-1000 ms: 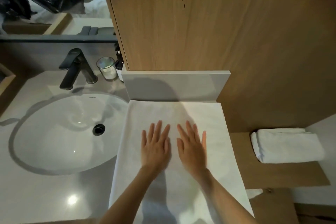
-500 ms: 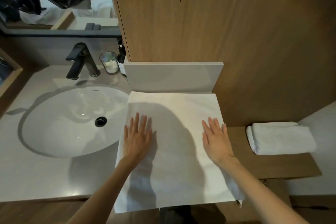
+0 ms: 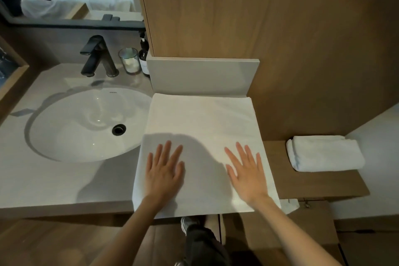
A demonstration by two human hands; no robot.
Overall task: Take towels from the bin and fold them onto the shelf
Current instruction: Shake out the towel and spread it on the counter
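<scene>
Nearby, a sink [image 3: 86, 123] is sitting left of the flat white towel [image 3: 200, 121]; left hand [image 3: 164, 173] and right hand [image 3: 248, 175] are lying on it, fingers spread wide.

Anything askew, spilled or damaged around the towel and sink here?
Nothing stands out. The flat towel lies square on the counter under the left hand and right hand, both laid flat; the folded towel sits tidily on the shelf. No spill or damage shows.

Towel [image 3: 200, 123]: white cloth, matt, smooth. Worktop [image 3: 54, 181]: pale stone-like, slight sheen. Sink [image 3: 71, 127]: glossy white. Tap [image 3: 97, 56]: dark matt metal. Shelf [image 3: 319, 181]: wood.
</scene>
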